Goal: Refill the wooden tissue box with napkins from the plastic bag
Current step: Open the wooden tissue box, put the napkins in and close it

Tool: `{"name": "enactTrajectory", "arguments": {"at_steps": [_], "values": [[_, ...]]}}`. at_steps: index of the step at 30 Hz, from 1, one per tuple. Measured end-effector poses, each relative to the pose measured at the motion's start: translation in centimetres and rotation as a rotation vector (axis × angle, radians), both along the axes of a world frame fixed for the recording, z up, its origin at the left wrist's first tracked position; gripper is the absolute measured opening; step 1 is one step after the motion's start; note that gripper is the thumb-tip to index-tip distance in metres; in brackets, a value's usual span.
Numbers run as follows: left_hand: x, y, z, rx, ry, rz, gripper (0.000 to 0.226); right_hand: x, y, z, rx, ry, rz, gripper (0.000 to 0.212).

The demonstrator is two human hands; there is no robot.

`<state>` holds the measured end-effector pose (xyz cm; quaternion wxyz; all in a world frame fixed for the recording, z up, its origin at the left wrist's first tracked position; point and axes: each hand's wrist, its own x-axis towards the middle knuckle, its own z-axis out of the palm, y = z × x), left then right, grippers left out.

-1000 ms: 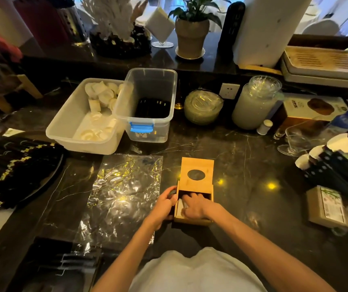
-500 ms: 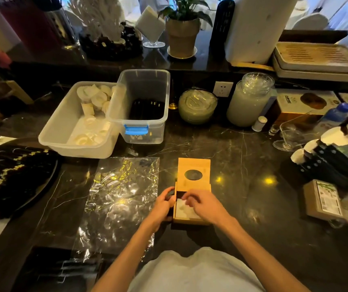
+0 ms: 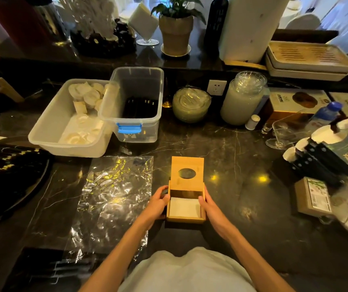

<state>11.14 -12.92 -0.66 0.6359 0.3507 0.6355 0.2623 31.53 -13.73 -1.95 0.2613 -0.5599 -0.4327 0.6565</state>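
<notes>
- One wooden tissue box (image 3: 186, 218), lower centre of frame, on the dark marble counter (image 3: 240, 163). One sliding lid (image 3: 187, 173) with one oval hole, pushed toward the far side so the near half of the box is open.
- Napkins (image 3: 185, 207): a white stack visible inside the open half; count not readable.
- Left hand (image 3: 158, 203): pressed against the left wall of the box, fingers curled round a small dark item that I cannot identify.
- Right hand (image 3: 209, 207): flat against the right wall, thumb at the rim. The two hands are apart, the box between them.
- One plastic bag (image 3: 114, 199), clear and crinkled, lying flat just left of the box; looks empty.
- Two plastic tubs, upper left of centre: one white tub (image 3: 63, 127) holding white folded pieces, one clear tub (image 3: 135, 104) with a blue latch, overlapping it on the right.
- One potted plant (image 3: 176, 28), top centre.
- One lidded glass jar (image 3: 242, 98), right of centre.
</notes>
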Motion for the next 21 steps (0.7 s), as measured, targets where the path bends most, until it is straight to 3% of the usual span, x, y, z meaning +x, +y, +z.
{"name": "enactTrajectory", "arguments": {"at_steps": [4, 7, 8, 11, 13, 15, 16, 18, 19, 21], "values": [[0.3, 3.0, 2.2, 0.039, -0.094, 0.030, 0.062, 1.0, 2.4, 1.4, -0.076, 0.102, -0.133, 0.071], [0.8, 4.9, 4.0, 0.058, -0.271, -0.055, 0.048, 0.3, 4.0, 3.7, -0.090, 0.260, -0.142, 0.045], [0.9, 5.1, 4.1, 0.069, -0.322, -0.086, 0.042, 0.2, 4.2, 4.0, -0.084, 0.319, -0.135, 0.046], [0.5, 5.0, 3.3, 0.060, -0.423, -0.023, 0.041, 0.5, 4.1, 3.6, -0.129, 0.450, -0.225, 0.067], [-0.4, 4.5, 2.5, 0.039, -0.453, 0.070, 0.056, 1.2, 3.8, 3.0, -0.190, 0.489, -0.296, 0.078], [-1.0, 3.5, 1.6, 0.047, -0.459, 0.088, 0.063, 1.7, 3.3, 2.3, -0.187, 0.454, -0.294, 0.082], [-1.0, 2.8, 1.0, 0.061, -0.453, 0.073, 0.056, 1.7, 2.9, 2.0, -0.157, 0.405, -0.266, 0.079], [-1.0, 1.5, -0.3, 0.086, -0.476, 0.063, 0.048, 1.4, 2.0, 1.5, -0.075, 0.325, -0.207, 0.057], [-1.1, 1.0, -0.8, 0.089, -0.506, 0.096, 0.058, 1.3, 1.7, 1.0, -0.036, 0.295, -0.197, 0.053], [-1.1, 0.3, -1.1, 0.108, -0.511, 0.121, 0.080, 1.4, 1.0, 0.0, 0.035, 0.230, -0.193, 0.071]]}}
